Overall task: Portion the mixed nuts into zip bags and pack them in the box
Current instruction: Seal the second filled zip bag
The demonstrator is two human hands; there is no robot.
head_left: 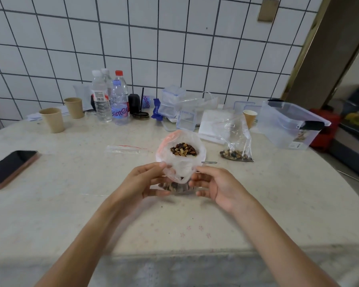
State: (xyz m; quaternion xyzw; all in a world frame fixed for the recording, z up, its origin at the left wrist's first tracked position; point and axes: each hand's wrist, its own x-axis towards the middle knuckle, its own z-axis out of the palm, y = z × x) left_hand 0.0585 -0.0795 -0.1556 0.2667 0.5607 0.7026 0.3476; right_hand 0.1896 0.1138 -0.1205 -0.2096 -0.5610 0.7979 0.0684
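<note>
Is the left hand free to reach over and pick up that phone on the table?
Probably not yet: the left hand holds the zip bag. Nothing lies between it and the phone.

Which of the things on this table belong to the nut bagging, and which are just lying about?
Job: bag of mixed nuts, zip bag in both hands, filled bag, empty zip bag, lidded box.
Lying about: phone, water bottles, paper cups.

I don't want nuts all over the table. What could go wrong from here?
The small zip bag between the left hand and right hand looks unsealed; tilting it may spill nuts. The open bag of mixed nuts sits right behind the hands and could be knocked over.
</note>
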